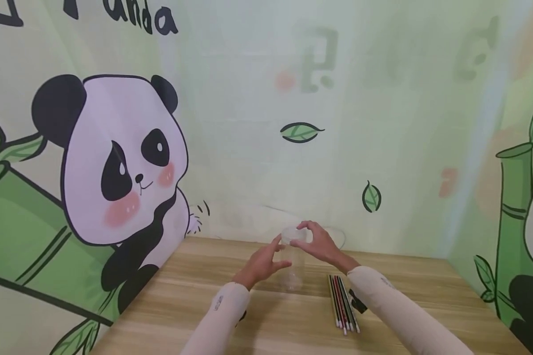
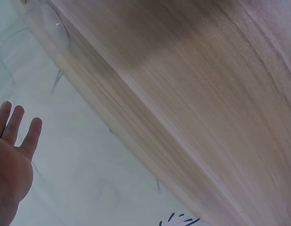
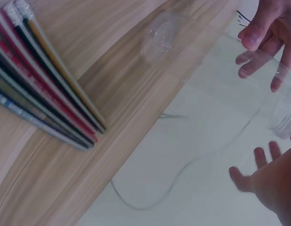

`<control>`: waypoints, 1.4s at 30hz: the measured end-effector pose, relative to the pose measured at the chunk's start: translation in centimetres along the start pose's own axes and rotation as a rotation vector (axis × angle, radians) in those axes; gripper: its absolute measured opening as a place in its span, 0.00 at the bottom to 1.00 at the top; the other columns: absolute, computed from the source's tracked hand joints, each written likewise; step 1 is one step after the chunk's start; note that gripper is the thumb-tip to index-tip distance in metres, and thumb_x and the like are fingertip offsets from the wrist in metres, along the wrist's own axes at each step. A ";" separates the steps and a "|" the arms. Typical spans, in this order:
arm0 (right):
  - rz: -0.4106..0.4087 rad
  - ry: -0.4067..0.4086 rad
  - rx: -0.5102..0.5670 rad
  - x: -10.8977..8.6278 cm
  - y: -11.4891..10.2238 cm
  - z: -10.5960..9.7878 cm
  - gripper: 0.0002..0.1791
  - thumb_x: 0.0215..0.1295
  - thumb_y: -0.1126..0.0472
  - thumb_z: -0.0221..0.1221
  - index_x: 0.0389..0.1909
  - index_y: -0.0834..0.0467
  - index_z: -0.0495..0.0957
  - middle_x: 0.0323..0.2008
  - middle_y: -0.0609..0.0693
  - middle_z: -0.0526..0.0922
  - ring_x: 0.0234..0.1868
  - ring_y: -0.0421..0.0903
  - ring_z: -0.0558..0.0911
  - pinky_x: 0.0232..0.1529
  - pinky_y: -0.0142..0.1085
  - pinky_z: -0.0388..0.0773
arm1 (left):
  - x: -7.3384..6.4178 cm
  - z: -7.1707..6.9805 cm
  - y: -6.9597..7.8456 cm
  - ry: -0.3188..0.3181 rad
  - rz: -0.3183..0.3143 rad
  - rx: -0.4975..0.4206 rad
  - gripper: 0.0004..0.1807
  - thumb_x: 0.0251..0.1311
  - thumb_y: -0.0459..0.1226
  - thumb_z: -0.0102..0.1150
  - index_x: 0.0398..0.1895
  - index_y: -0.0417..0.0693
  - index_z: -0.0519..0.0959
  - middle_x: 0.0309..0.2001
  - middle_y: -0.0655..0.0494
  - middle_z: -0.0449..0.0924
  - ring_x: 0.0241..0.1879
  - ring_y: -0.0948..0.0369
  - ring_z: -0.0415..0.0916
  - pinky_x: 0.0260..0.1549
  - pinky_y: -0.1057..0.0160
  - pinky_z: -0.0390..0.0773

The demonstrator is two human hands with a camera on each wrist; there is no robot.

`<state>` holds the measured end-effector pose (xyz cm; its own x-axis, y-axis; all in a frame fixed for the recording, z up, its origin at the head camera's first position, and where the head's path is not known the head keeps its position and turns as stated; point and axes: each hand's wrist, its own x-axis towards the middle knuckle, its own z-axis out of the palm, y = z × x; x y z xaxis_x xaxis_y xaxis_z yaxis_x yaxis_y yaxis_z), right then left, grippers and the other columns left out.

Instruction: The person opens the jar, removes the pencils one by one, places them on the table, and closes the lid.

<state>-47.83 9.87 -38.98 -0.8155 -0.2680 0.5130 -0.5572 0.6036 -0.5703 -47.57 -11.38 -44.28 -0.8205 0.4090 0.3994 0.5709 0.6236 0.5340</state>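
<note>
A tall clear plastic jar [image 1: 292, 271] stands upright near the back of the table. My left hand [image 1: 259, 265] holds its left side, the thumb crossing the front. Through the clear wall, some left fingers [image 3: 260, 56] show in the right wrist view. At the top, my right hand [image 1: 322, 242] grips the round clear lid [image 1: 291, 235] between thumb and forefinger. Its other fingers are spread beside the rim in the right wrist view. The left wrist view shows straight fingers of the left hand [image 2: 13, 165] and the jar's base [image 2: 56, 26]. Whether the lid is loose is unclear.
Several pencils [image 1: 343, 303] lie side by side on the wooden table [image 1: 195, 291], right of the jar and under the right forearm. Behind the table hangs a panda-printed backdrop [image 1: 231, 148]. A thin curved line runs across it behind the jar.
</note>
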 end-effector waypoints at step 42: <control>0.028 0.051 0.047 0.1 0.7 0.5 0.24 0.63 0.53 0.73 0.54 0.61 0.80 0.54 0.59 0.83 0.58 0.58 0.79 0.58 0.53 0.79 | 0.1 0.9 -0.8 0.034 0.060 0.017 0.46 0.68 0.47 0.69 0.83 0.53 0.54 0.64 0.43 0.81 0.64 0.46 0.78 0.63 0.39 0.75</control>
<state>-48.34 9.91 -39.65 -0.8227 -0.2123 0.5274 -0.5418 0.5738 -0.6142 -48.18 -11.27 -45.31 -0.7833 0.4234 0.4551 0.6179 0.6102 0.4959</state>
